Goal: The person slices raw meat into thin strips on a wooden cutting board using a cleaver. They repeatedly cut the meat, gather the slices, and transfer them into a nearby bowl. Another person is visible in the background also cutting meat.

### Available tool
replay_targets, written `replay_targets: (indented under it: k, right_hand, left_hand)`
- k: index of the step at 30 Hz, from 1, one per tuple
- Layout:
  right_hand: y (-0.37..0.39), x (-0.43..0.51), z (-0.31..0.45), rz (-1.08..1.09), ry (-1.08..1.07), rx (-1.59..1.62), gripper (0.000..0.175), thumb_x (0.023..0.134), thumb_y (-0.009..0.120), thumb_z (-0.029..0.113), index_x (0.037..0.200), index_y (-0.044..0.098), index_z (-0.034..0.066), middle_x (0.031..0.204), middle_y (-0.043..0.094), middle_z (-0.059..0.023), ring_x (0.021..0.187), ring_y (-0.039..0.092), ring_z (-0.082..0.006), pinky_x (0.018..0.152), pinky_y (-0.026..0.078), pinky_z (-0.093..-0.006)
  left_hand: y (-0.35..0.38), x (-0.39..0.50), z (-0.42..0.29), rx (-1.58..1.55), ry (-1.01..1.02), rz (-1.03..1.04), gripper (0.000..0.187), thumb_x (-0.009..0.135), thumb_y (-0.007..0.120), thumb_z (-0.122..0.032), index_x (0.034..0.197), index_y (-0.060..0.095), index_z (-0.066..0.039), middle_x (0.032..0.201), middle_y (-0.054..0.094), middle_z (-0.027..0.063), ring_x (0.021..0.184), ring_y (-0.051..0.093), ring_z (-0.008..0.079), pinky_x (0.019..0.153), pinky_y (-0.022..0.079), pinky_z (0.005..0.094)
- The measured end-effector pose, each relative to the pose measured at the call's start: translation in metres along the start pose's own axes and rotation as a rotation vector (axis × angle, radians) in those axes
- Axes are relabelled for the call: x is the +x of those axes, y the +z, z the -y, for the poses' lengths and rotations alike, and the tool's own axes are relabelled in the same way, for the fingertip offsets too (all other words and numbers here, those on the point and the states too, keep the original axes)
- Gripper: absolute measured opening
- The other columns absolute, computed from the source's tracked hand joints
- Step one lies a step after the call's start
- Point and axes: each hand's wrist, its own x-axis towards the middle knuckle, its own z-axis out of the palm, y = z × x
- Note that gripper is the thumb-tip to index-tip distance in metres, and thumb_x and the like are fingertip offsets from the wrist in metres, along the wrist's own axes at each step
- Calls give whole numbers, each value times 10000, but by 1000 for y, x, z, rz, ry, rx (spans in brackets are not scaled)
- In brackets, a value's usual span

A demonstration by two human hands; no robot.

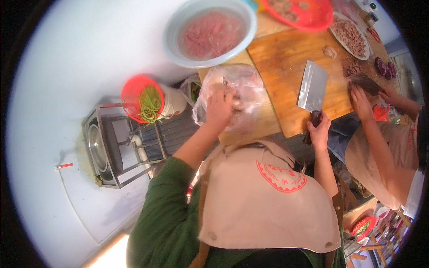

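My left hand (pixel 219 105) reaches into a clear plastic bag (pixel 249 87) at the near left of the wooden table. Pale pieces, perhaps meat, lie by its fingertips; whether it grips one is hidden. With my right hand (pixel 319 130) I hold a cleaver (pixel 314 85) by its dark handle, the broad blade over the wooden cutting board (pixel 281 73). A small pale piece of meat (pixel 329 52) lies on the board's far part. Beyond the bag stands a light blue basin (pixel 169 43) with reddish meat strips (pixel 214 33) in liquid.
At the right a co-worker's hands (pixel 362 100) hold another cleaver (pixel 367 83) beside chopped meat (pixel 352 67). A plate of chopped meat (pixel 350 35), a red basket (pixel 315 18) and purple vegetables (pixel 385 68) lie beyond. Left stand a red bucket (pixel 129 90) with green stems and a metal sink (pixel 99 147).
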Motion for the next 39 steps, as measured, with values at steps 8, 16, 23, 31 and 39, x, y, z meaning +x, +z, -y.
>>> replay_targets:
  k: [8, 16, 23, 31, 39]
  right_hand:
    - [4, -1, -5, -43, -60, 11, 721, 759, 733, 126, 1364, 358, 10, 1211, 408, -209, 1083, 519, -366, 931, 441, -397]
    - [5, 0, -7, -46, -32, -1, 727, 743, 744, 142, 1356, 372, 28, 1206, 411, -217, 1078, 515, -392, 932, 442, -404]
    - [7, 1, -11, -38, -40, 46, 736, 742, 743, 139, 1361, 362, 24, 1208, 408, -219, 1087, 512, -393, 940, 439, -408]
    - [7, 4, -13, -33, -51, 42, 738, 734, 735, 121, 1360, 357, 18, 1212, 410, -218, 1090, 507, -390, 942, 438, -405]
    - [11, 9, -16, -44, -35, 41, 738, 713, 699, 91, 1359, 353, 0, 1196, 428, -235, 1056, 515, -394, 938, 441, -400]
  left_hand:
    - [3, -24, 4, -18, 195, 335, 331, 704, 647, -100, 1015, 547, -45, 1078, 494, 124, 1000, 495, 336, 796, 450, 421]
    - [16, -30, -12, 224, 148, 346, 325, 747, 569, -113, 1059, 555, -26, 1084, 478, 113, 1042, 469, 290, 877, 400, 446]
    - [17, -34, -13, 190, 124, 390, 372, 732, 590, -108, 1093, 547, -27, 1130, 470, 124, 1082, 452, 294, 892, 397, 444]
    - [10, -23, -13, -16, 77, 342, 310, 767, 574, -104, 1072, 546, -57, 1001, 607, 148, 904, 600, 336, 774, 490, 415]
    - [-27, 16, -21, -153, -602, 341, 278, 825, 576, -194, 1066, 579, -54, 992, 639, 207, 944, 604, 389, 793, 483, 443]
